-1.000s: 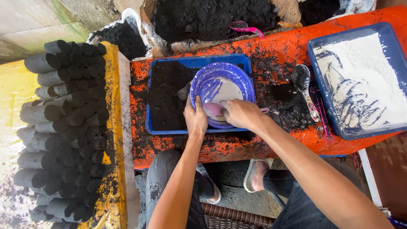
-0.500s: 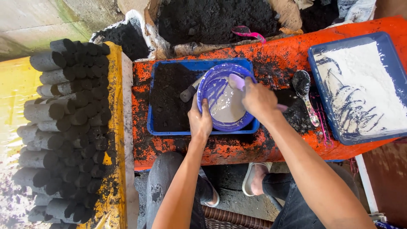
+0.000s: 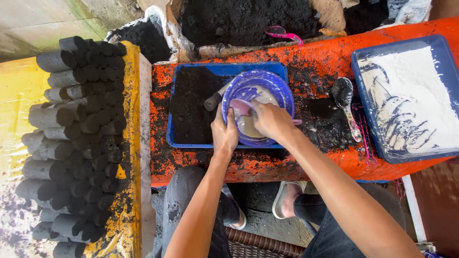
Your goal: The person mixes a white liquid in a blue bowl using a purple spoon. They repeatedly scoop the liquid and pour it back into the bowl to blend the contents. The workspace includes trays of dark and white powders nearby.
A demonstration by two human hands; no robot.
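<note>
Hands at the purple bowl (image 3: 260, 86): our left hand (image 3: 224, 134) clamps its near rim, fingers curled over the edge; our right hand (image 3: 270, 119) is inside, fingers closed on a pink scoop (image 3: 241, 106) over greyish paste; bowl sits in a blue tray (image 3: 179, 102) of black powder on the orange bench (image 3: 315, 59), w/ a dark-handled tool (image 3: 213, 100) just beside it; blackened spoon (image 3: 345, 102) lies to the right, near a 2nd blue tray of white powder (image 3: 411, 95); charcoal briquettes (image 3: 76, 129) stacked far left.
</note>
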